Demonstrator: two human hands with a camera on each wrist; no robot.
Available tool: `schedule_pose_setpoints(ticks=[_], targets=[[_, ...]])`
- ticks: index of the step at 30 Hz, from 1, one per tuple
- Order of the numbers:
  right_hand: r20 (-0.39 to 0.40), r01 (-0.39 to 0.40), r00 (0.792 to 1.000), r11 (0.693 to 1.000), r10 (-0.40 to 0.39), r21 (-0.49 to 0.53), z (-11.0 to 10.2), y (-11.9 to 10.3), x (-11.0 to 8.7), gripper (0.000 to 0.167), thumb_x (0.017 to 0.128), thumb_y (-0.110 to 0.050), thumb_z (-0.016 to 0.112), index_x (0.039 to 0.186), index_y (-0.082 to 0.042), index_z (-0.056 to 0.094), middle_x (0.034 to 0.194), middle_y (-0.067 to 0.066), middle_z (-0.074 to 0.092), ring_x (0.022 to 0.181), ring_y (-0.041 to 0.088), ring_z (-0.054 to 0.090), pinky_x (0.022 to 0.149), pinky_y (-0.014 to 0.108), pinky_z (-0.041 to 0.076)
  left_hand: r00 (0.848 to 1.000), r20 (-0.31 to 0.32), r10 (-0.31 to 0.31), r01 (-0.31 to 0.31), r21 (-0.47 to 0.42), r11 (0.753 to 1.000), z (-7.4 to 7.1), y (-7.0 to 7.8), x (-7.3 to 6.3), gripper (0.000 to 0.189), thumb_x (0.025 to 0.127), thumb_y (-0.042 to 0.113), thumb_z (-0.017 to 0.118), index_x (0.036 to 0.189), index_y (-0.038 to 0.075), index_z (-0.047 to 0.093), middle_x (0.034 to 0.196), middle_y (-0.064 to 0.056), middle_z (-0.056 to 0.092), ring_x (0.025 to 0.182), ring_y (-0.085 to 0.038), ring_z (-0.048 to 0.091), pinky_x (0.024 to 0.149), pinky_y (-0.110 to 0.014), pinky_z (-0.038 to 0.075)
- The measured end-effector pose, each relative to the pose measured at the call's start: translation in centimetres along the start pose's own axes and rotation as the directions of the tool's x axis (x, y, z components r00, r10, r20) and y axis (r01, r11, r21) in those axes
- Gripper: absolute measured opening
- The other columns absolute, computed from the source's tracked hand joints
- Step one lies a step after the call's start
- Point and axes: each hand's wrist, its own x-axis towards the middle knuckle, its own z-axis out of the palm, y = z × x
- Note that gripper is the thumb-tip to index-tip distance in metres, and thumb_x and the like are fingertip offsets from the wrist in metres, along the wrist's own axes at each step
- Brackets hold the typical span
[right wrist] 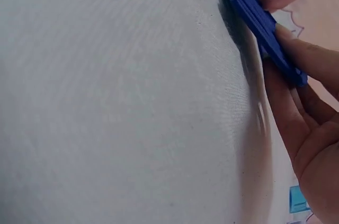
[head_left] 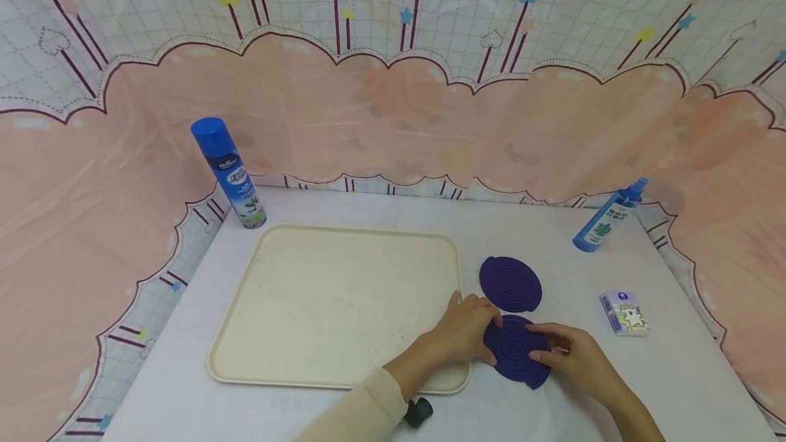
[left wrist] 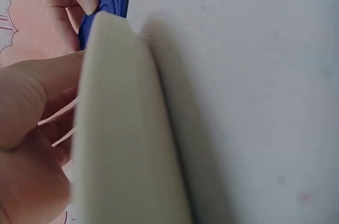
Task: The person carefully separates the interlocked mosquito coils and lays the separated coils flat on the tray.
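A round, dark purple-blue coaster [head_left: 518, 350] with a spiral ridge pattern is between my two hands. My right hand [head_left: 574, 358] pinches its right edge, thumb on one face and fingers on the other, as the right wrist view shows on the coaster [right wrist: 267, 36]. On the opposite side, my left hand [head_left: 463, 329] holds the left edge, its fingers and thumb spread along the rim. That hand sits over the right border of a cream tray [head_left: 344, 305]. A second matching coaster [head_left: 510, 284] lies flat just behind the held one.
A blue spray can [head_left: 230, 172] stands behind the tray's far left corner. At the back right is a blue spray bottle [head_left: 608, 218], with a small purple-and-white box [head_left: 624, 313] nearer. A small dark object [head_left: 419, 413] shows beside the left sleeve. Patterned cloth surrounds the white table.
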Motion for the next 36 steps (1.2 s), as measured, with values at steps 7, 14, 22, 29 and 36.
schedule_pose_setpoints(ticks=[7, 14, 22, 29, 36], targets=[[0.049, -0.054, 0.998, 0.987, 0.047, 0.148, -0.3, 0.2, -0.2, 0.041, 0.09, -0.017, 0.078, 0.127, -0.002, 0.068, 0.124, -0.02, 0.069, 0.11, -0.019, 0.056, 0.089, 0.008, 0.051, 1.0, -0.007, 0.029, -0.029, -0.05, 0.998, -0.1, -0.3, -0.3, 0.054, 0.073, 0.034, 0.092, 0.12, 0.025, 0.067, 0.127, 0.011, 0.065, 0.128, -0.008, 0.058, 0.121, -0.063, 0.033], [0.068, -0.059, 0.997, 0.969, 0.044, 0.238, -0.8, -0.7, 0.1, 0.045, 0.092, -0.013, 0.074, 0.132, 0.004, 0.062, 0.118, -0.036, 0.062, 0.109, -0.013, 0.062, 0.085, 0.014, 0.056, 0.996, -0.047, 0.073, -0.079, -0.148, 0.986, -1.2, -0.7, -0.5, 0.053, 0.077, 0.023, 0.089, 0.123, 0.018, 0.065, 0.124, 0.006, 0.064, 0.116, -0.003, 0.059, 0.118, -0.056, 0.039], [0.055, -0.01, 0.998, 0.984, 0.001, 0.179, -1.7, -2.3, 1.9, 0.042, 0.093, -0.015, 0.074, 0.131, -0.001, 0.064, 0.116, -0.027, 0.064, 0.106, -0.011, 0.061, 0.083, 0.015, 0.056, 0.992, -0.115, 0.055, -0.096, -0.386, 0.917, -3.0, -2.1, -0.5, 0.045, 0.08, 0.01, 0.086, 0.12, 0.012, 0.066, 0.118, 0.0, 0.064, 0.089, -0.002, 0.061, 0.078, -0.009, 0.047], [0.018, 0.091, 0.995, 0.99, -0.093, 0.112, -2.6, -4.6, 4.2, 0.038, 0.091, -0.013, 0.076, 0.127, -0.004, 0.068, 0.124, -0.009, 0.069, 0.109, -0.014, 0.059, 0.089, 0.013, 0.054, 0.987, -0.158, -0.017, -0.078, -0.576, 0.814, -5.1, -3.4, -0.7, 0.042, 0.083, 0.002, 0.082, 0.121, 0.011, 0.067, 0.122, -0.006, 0.068, 0.095, -0.006, 0.063, 0.09, -0.016, 0.052], [0.026, 0.094, 0.995, 0.995, -0.095, 0.045, -2.7, -7.1, 7.5, 0.038, 0.093, -0.019, 0.076, 0.129, -0.01, 0.068, 0.133, 0.017, 0.068, 0.112, 0.011, 0.069, 0.093, 0.026, 0.06, 0.97, -0.216, -0.108, -0.081, -0.711, 0.698, -7.0, -5.2, -1.1, 0.042, 0.083, -0.007, 0.077, 0.122, 0.006, 0.066, 0.121, -0.011, 0.069, 0.1, -0.016, 0.065, 0.078, -0.015, 0.056]])
